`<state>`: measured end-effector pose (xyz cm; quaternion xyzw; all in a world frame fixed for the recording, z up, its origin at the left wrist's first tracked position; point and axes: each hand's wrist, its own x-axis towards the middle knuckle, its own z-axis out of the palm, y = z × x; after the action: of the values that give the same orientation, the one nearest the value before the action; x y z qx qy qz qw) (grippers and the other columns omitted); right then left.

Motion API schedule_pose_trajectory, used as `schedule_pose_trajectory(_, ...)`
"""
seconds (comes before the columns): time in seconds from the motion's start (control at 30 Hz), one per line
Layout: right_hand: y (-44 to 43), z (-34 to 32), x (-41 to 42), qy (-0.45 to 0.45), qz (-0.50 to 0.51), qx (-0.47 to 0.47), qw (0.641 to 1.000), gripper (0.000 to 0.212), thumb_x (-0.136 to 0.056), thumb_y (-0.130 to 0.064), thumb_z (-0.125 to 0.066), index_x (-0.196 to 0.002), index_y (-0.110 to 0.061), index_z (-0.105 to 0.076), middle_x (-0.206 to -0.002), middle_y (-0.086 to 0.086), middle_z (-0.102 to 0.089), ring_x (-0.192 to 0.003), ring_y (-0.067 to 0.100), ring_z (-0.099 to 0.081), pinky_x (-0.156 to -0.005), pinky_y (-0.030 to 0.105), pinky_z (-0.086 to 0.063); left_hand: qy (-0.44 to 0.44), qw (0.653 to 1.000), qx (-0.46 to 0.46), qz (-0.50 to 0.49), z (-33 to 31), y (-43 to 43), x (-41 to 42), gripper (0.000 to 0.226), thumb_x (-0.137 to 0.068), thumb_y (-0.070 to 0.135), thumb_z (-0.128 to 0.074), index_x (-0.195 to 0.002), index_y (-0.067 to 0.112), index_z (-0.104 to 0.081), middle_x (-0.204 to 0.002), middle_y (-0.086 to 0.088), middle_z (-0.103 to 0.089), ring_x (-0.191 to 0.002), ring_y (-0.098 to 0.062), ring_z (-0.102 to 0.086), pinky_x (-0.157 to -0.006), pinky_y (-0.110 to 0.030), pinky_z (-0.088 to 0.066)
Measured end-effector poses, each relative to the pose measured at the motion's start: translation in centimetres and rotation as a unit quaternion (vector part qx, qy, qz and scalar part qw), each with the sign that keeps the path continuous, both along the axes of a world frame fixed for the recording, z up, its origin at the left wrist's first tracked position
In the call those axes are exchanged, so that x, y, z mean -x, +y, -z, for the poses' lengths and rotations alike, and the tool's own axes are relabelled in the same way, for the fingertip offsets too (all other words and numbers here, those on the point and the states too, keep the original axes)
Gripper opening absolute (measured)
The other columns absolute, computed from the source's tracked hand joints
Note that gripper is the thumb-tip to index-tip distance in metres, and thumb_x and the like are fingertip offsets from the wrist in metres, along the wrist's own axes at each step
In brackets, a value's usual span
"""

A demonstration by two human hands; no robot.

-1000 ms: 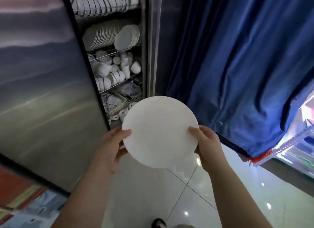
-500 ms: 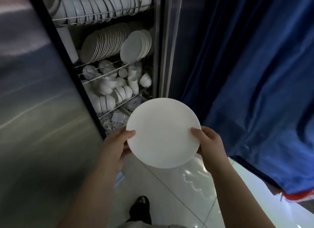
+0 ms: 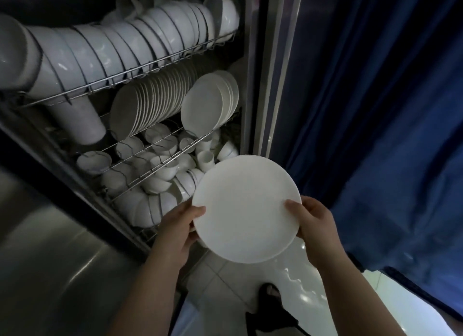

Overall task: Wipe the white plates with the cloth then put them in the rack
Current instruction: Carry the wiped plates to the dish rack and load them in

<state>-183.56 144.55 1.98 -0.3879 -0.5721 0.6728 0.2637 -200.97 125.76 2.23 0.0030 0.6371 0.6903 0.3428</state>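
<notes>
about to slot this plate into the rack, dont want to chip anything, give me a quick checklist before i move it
1. Grip: left hand and right hand each hold an edge of the plate, thumbs on its face. Ok.
2. Plate surface: the side facing the camera looks clean; the back is hidden. Cannot tell.
3. Cabinet open: the shelves are in plain view. Ok.
4. Free slot: the small plate stack on the middle shelf sits near the right wall; room in front of it is unclear. Cannot tell.
5. Path: nothing lies between the plate and that shelf. Ok.
6. Cloth: none in view. Cannot tell.
</notes>
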Motion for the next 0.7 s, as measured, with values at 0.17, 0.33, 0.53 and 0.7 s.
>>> schedule_pose_trajectory(0.17,5.8,0.9,7.4,0.002,-0.048,-0.003,0.999,0.014,-0.088,-0.024,-0.067,-0.1,-0.018,-0.07,-0.09,0.0,-0.075,-0.077,0.016,-0.072,-0.057,0.024,-0.056,-0.012,0.998,-0.005,-0.055,1.3,4.6,6.0,0.02,-0.086,0.011,-0.063,-0.099,0.021,-0.075,-0.095,-0.006,-0.075,-0.088,-0.027,-0.064,-0.046,-0.026,-0.05)
schedule_pose_trajectory(0.33,12.4,0.1,15.2,-0.003,-0.092,-0.022,0.996,0.017,-0.086,-0.027,-0.069,-0.101,-0.018,-0.069,-0.091,0.001,-0.074,-0.08,0.018,-0.071,-0.062,0.033,-0.058,-0.015,0.992,0.006,-0.126,1.1,9.9,12.0,0.021,-0.085,0.012,-0.063,-0.102,0.022,-0.073,-0.099,-0.002,-0.075,-0.097,-0.027,-0.066,-0.067,-0.035,-0.055)
schedule_pose_trajectory(0.53,18.2,-1.5,23.6,0.004,-0.132,-0.062,0.989,0.016,-0.083,-0.03,-0.072,-0.098,-0.024,-0.069,-0.09,-0.004,-0.073,-0.087,0.02,-0.07,-0.078,0.046,-0.059,-0.024,0.985,-0.005,-0.168,-0.5,14.6,17.9,0.03,-0.088,0.019,-0.064,-0.118,0.013,-0.067,-0.113,-0.008,-0.071,-0.109,-0.032,-0.062,-0.089,-0.049,-0.052)
schedule_pose_trajectory(0.7,19.6,-1.7,28.2,-0.001,-0.165,-0.094,0.982,0.028,-0.083,-0.034,-0.072,-0.108,-0.024,-0.067,-0.1,-0.008,-0.071,-0.095,0.014,-0.067,-0.084,0.047,-0.057,0.014,0.985,0.034,-0.168,-1.0,16.2,21.2,0.023,-0.09,0.03,-0.065,-0.112,0.021,-0.068,-0.103,0.0,-0.075,-0.095,-0.025,-0.068,-0.07,-0.041,-0.058)
